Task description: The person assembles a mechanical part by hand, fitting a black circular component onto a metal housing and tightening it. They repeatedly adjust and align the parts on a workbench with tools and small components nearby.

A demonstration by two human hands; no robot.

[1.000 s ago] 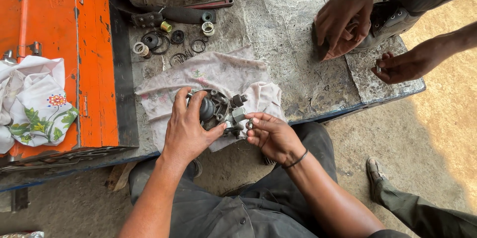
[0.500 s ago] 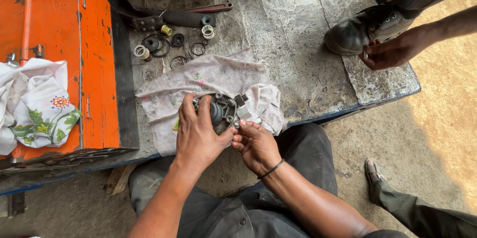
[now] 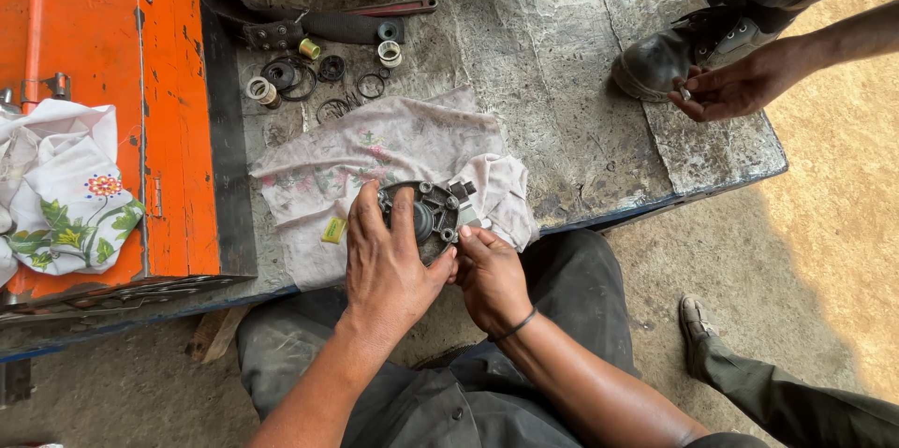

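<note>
Our left hand (image 3: 389, 265) lies spread over the round dark metal housing (image 3: 426, 214), fingers curled over its near rim, while our right hand (image 3: 489, 275) pinches the housing's near right edge with its fingertips. Together our hands hold the housing just above the faded floral rag (image 3: 375, 153), which lies spread on the scuffed desk (image 3: 562, 83). Beyond the rag, at its far edge, sit loose rings and seals (image 3: 300, 78), with a long dark tool (image 3: 328, 27) past them. Left of the rag stands an orange metal box (image 3: 94, 111) with a white flowered cloth (image 3: 66, 190) draped on it. Well to the right of the rag, another person's hand (image 3: 735, 88) pinches a small part beside a black boot (image 3: 665, 59) planted on the desk.
</note>
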